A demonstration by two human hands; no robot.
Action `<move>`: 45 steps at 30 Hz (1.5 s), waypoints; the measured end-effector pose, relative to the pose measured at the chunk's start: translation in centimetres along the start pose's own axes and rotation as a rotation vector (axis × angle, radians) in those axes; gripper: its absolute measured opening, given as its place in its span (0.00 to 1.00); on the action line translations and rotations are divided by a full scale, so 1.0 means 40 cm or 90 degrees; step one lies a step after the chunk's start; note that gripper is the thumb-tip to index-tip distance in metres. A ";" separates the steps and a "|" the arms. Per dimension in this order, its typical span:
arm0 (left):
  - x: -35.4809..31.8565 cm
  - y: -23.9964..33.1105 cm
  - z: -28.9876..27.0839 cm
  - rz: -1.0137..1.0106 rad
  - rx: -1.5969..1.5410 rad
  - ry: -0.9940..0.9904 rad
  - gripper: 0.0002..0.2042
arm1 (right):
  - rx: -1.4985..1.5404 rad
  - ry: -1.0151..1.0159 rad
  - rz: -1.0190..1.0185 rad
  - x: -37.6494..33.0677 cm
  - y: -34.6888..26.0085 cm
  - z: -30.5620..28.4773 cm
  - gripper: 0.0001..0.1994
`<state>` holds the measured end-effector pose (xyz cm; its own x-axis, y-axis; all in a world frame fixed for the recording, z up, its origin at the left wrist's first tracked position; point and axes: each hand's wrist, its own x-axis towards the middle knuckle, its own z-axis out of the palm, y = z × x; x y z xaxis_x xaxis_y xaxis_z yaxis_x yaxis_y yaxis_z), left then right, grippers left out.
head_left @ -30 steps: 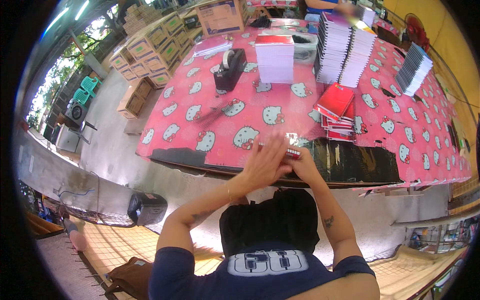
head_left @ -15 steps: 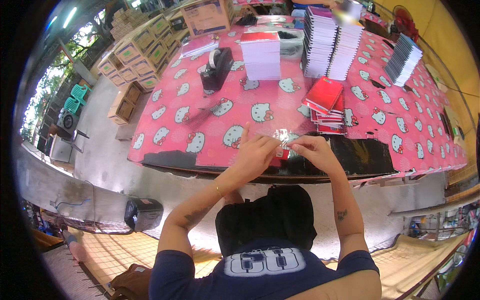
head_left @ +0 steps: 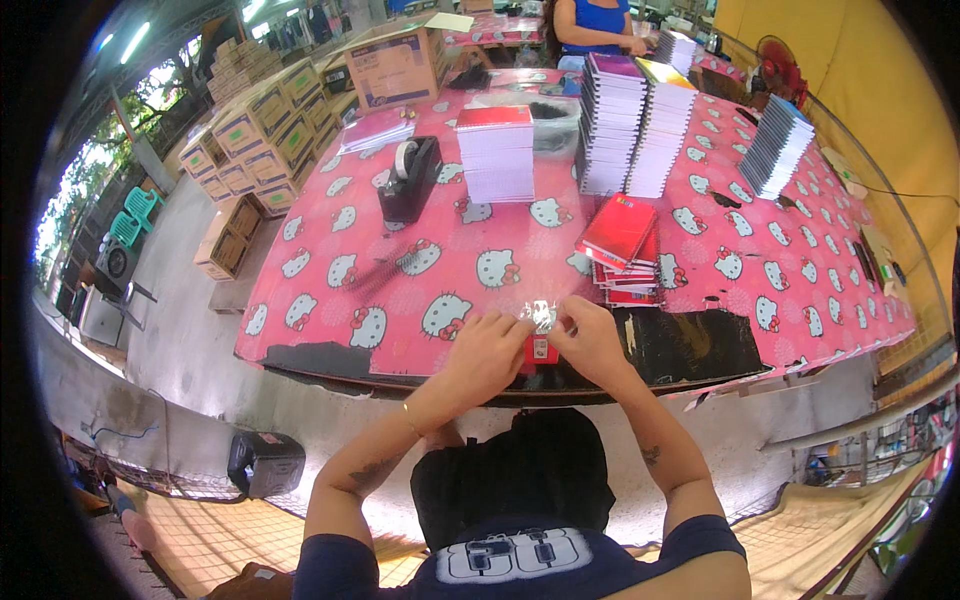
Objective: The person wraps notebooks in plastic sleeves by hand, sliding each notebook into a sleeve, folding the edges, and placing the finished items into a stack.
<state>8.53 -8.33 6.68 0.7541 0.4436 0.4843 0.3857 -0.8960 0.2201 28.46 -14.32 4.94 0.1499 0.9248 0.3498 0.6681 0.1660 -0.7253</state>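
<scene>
At the near table edge lies a small red item (head_left: 545, 352) with a pale label, probably a notebook, partly covered by my fingers. Shiny clear plastic (head_left: 539, 315) sticks up at its far end. My left hand (head_left: 485, 352) is closed with its fingertips on the plastic's left side. From the right, my right hand (head_left: 588, 338) pinches the plastic between thumb and fingers. Just beyond my right hand is a loose pile of red spiral notebooks (head_left: 620, 235), the top one turned askew.
A black tape dispenser (head_left: 410, 185) and a white-paged stack (head_left: 497, 160) stand farther back. Tall spiral notebook stacks (head_left: 612, 130) rise behind the red pile, a leaning stack (head_left: 778, 150) at right. Cardboard boxes (head_left: 265, 125) fill the left. Across the table is another person (head_left: 595, 25).
My view has tilted up, so the table sits lower in it. The raised left index finger has come down, and both hands are closer together over the red item.
</scene>
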 end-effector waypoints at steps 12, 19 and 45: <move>0.464 -0.122 0.206 0.168 -0.299 0.168 0.14 | 0.130 0.103 -0.005 0.181 0.382 -0.274 0.26; 0.482 -0.177 0.313 -0.369 -0.594 0.080 0.12 | 0.433 0.161 0.557 0.187 0.354 -0.330 0.36; 0.385 0.127 0.321 0.030 -1.312 -0.498 0.56 | -0.213 0.520 -0.029 -0.296 0.069 -0.160 0.62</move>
<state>28.94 -5.76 4.37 0.9476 -0.1292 0.2921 -0.1728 0.5617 0.8091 33.20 -27.01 2.59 0.5063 0.3650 0.7813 0.8452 -0.0302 -0.5336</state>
